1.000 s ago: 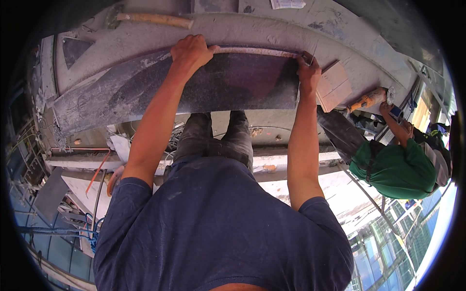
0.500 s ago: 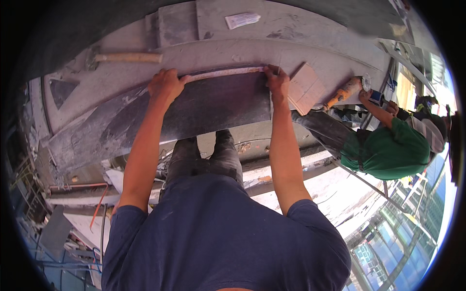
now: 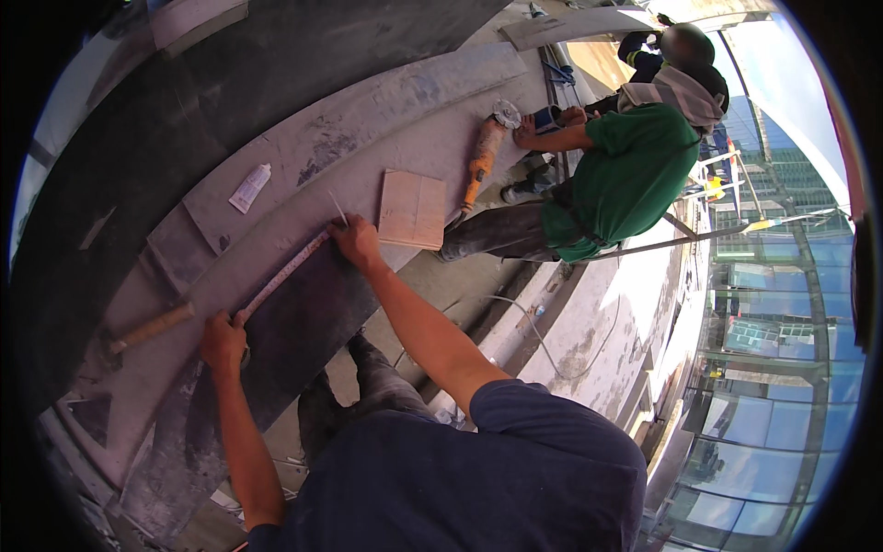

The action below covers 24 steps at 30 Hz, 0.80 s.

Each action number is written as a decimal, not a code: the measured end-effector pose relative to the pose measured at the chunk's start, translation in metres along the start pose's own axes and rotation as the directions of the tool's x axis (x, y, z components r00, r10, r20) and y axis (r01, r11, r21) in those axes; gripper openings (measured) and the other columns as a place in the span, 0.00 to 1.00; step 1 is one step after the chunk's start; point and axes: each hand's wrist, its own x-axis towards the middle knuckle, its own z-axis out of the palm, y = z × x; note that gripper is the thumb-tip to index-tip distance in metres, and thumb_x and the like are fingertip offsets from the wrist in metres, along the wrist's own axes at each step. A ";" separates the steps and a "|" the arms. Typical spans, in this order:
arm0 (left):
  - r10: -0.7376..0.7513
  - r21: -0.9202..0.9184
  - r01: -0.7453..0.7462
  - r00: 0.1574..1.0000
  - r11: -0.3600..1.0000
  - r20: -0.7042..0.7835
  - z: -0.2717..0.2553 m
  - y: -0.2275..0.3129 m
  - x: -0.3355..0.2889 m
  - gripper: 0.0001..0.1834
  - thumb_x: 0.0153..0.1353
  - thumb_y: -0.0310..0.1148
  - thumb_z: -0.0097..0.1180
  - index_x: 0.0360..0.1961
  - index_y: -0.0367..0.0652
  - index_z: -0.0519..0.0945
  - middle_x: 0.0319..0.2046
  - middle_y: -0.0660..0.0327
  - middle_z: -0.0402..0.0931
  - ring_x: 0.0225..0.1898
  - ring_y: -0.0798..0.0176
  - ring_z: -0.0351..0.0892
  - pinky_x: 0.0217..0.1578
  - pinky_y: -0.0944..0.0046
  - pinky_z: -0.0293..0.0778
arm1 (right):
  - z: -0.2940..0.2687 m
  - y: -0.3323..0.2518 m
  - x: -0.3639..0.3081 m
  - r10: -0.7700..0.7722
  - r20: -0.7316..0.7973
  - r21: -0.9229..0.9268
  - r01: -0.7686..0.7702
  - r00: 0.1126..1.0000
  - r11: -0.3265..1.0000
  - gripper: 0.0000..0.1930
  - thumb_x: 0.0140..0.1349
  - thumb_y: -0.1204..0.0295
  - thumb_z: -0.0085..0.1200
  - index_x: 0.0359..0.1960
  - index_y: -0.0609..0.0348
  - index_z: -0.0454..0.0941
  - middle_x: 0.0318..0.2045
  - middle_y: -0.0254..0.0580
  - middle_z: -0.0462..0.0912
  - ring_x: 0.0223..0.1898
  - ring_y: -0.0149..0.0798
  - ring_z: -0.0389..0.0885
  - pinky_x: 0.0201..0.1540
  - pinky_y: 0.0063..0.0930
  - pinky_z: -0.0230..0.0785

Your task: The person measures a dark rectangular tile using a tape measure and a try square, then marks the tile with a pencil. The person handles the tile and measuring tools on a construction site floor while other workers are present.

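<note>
- Currently, the dusty concrete ledge [image 3: 423, 152] is the largest working surface. Step in hand, as judged: a length being taken or set along the slab's edge.
- Dark stone slab [image 3: 303, 313]: lies along the ledge's near side, above the wearer's legs; flat or slightly tilted, cannot tell.
- Co-worker in a green shirt [image 3: 635, 175]: stands beyond the tile on the right, one hand just beside the grinder's disc.
- Orange angle grinder [image 3: 484, 156]: rests on the ledge past the tile; limits reach that way.
- Tan tile [image 3: 411, 210]: just beside the right hand, the closest obstacle on that side.
- Wooden-handled hammer [image 3: 152, 328]: on the ledge near the left hand, apart from the slab.
- Left hand [image 3: 223, 342]: fingers curled at the slab's far edge, thumb pressed to the strip's near end.
- Right hand [image 3: 357, 244]: thumb and fingers pinching the strip's other end; exact fingertip contact hidden.
- White tube [image 3: 250, 188]: farther back, clear of both hands.
- Pale tape-like strip [image 3: 285, 274]: stretched between the hands along that edge. Next move calls for keeping it straight and both ends steady.
- Thin pale stick [image 3: 338, 207]: rises at the right fingertips; pencil or not, cannot tell.
</note>
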 end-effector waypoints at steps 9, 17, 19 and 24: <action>-0.009 -0.068 0.008 1.000 0.998 -0.020 0.010 0.003 0.007 0.28 0.70 0.58 0.66 0.44 0.37 0.84 0.47 0.44 0.84 0.50 0.35 0.86 0.49 0.38 0.80 | -0.005 0.007 0.001 -0.028 0.055 0.136 0.021 0.998 0.991 0.22 0.67 0.56 0.66 0.54 0.58 0.89 0.51 0.59 0.90 0.56 0.60 0.88 0.62 0.48 0.78; 0.009 -0.118 -0.011 1.000 0.993 -0.017 0.023 -0.005 0.011 0.27 0.70 0.57 0.66 0.42 0.38 0.85 0.46 0.45 0.84 0.49 0.35 0.86 0.49 0.38 0.80 | -0.004 0.008 0.000 -0.018 0.056 0.126 0.011 0.998 0.992 0.22 0.68 0.55 0.66 0.56 0.54 0.89 0.54 0.59 0.89 0.59 0.59 0.87 0.63 0.47 0.77; -0.008 -0.122 0.007 1.000 0.993 -0.013 0.026 -0.007 0.013 0.26 0.71 0.56 0.66 0.41 0.39 0.85 0.46 0.46 0.84 0.49 0.35 0.86 0.48 0.38 0.80 | -0.004 0.007 0.000 0.001 0.055 0.093 -0.006 0.999 0.996 0.21 0.67 0.56 0.66 0.56 0.53 0.89 0.54 0.58 0.90 0.58 0.59 0.87 0.62 0.47 0.78; 0.013 -0.079 -0.014 1.000 0.997 -0.013 0.022 -0.007 0.016 0.30 0.68 0.61 0.67 0.41 0.39 0.87 0.46 0.46 0.85 0.49 0.35 0.86 0.49 0.37 0.80 | -0.001 0.006 0.000 0.007 0.037 0.114 -0.011 0.999 0.993 0.21 0.67 0.56 0.66 0.56 0.54 0.89 0.52 0.58 0.90 0.58 0.59 0.88 0.62 0.46 0.78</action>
